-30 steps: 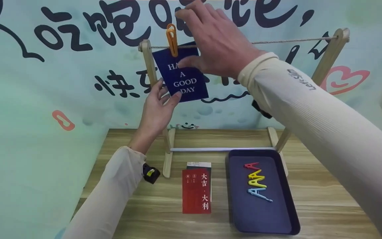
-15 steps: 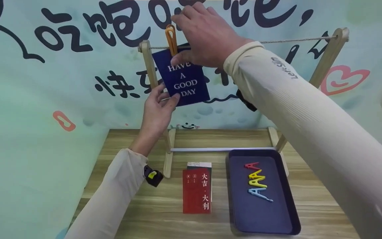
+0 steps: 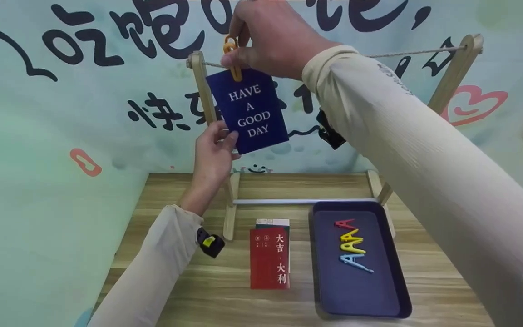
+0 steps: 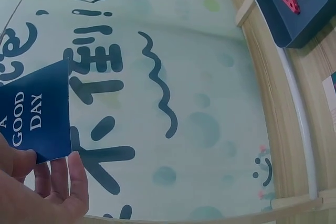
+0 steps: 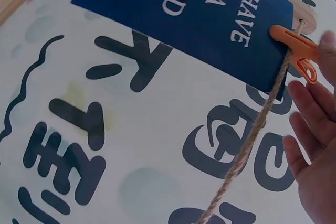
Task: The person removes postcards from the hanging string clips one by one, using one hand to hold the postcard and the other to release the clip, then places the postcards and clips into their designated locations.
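A dark blue card (image 3: 254, 113) lettered "HAVE A GOOD DAY" hangs tilted at the left end of the rope (image 5: 239, 156). An orange clothespin (image 5: 291, 44) sits over its top edge at the rope. My right hand (image 3: 279, 38) holds this clothespin between thumb and fingers, and in the right wrist view the thumb lies along its handle. Lower down, my left hand (image 3: 214, 152) pinches the card's bottom left corner, thumb in front and fingers behind, as the left wrist view also shows (image 4: 50, 182).
Wooden posts (image 3: 454, 72) hold the rope above the table (image 3: 189, 272). A dark tray (image 3: 357, 299) at the right carries red, yellow and light blue clothespins (image 3: 352, 245). Left of the tray, a red envelope (image 3: 268, 259) lies over other papers. A printed backdrop (image 3: 39, 204) stands behind.
My right hand has come left and its fingers have closed on the orange clothespin. The card has dropped slightly, with my left hand staying at its lower corner.
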The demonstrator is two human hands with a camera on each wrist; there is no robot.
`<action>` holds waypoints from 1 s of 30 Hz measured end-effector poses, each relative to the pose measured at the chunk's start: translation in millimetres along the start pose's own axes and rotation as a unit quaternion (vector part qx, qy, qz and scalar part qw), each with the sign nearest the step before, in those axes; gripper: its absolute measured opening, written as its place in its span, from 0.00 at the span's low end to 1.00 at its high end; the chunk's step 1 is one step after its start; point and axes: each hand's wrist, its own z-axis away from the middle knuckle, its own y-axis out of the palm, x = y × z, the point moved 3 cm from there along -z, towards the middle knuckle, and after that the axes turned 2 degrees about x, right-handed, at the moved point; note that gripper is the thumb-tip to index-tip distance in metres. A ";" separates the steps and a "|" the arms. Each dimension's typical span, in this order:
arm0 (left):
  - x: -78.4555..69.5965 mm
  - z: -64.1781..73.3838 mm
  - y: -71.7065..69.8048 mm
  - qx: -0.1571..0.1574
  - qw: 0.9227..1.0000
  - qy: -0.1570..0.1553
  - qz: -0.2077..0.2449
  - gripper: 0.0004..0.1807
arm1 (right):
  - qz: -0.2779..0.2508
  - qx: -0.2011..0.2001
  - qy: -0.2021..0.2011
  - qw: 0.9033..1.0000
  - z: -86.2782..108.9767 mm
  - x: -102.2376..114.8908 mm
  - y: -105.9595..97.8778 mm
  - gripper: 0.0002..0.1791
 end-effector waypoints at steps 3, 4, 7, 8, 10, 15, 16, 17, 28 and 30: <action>0.2 0.2 -0.6 0.003 1.000 -0.004 -0.003 0.12 | -0.025 0.005 0.007 1.000 -0.9 -1.6 0.4 0.25; 0.1 0.2 -1.0 0.003 1.000 -0.005 -0.007 0.12 | -0.030 0.006 0.009 0.999 -1.4 -1.9 0.7 0.25; -0.1 0.1 -2.4 0.001 1.000 -0.004 -0.012 0.12 | -0.035 0.012 0.015 0.999 -2.7 -1.4 3.0 0.25; 0.0 0.3 -2.6 0.000 1.000 -0.004 -0.014 0.12 | -0.035 0.013 0.019 0.999 -2.9 -0.9 4.2 0.25; 0.7 0.7 -2.8 0.000 1.000 -0.007 -0.017 0.12 | -0.036 0.012 0.024 0.999 -3.0 0.2 6.2 0.24; 2.8 2.4 -3.7 -0.004 1.000 -0.012 -0.017 0.12 | -0.030 -0.012 0.021 0.999 -2.6 1.9 8.6 0.19; 2.8 2.7 -3.7 -0.004 1.000 -0.013 -0.017 0.12 | -0.027 -0.017 0.017 0.999 -2.5 2.3 8.2 0.18; 2.4 2.9 -3.5 -0.003 1.000 -0.012 -0.018 0.12 | -0.026 -0.022 0.014 0.999 -2.4 2.4 7.9 0.18; -2.2 5.1 -0.4 -0.003 1.000 -0.007 -0.016 0.13 | -0.038 -0.045 -0.003 0.998 3.8 -0.4 4.1 0.13; -1.8 5.4 0.5 0.002 1.000 -0.009 -0.018 0.13 | -0.043 -0.048 -0.003 0.998 5.3 -1.2 3.2 0.12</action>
